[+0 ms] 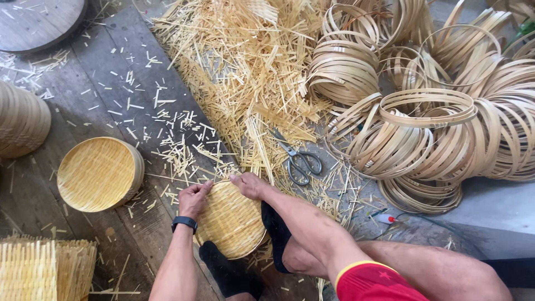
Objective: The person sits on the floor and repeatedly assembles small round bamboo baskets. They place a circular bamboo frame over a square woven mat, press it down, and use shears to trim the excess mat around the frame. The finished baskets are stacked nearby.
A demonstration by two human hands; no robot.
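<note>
- Plank floor (111, 67): dark boards, littered with bamboo offcuts (239, 72); bare room toward its left edge.
- Bamboo hoops (434, 122): smooth coiled strips, heaped at the right.
- Woven disc (231, 220): round, flat, fine weave, braced between two black-socked feet.
- Left hand (193, 199): gripping the disc's upper-left rim.
- Right hand (249, 185): fingers closed over the upper rim.
- Scissors (301, 161): metal, just beyond the right hand.

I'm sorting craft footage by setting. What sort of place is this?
Probably a bamboo basket-weaving workshop, worked on the floor: heaps of bent bamboo hoops, a pile of cut bamboo strips, and both hands, left hand and right hand, on a round woven tray.
</note>
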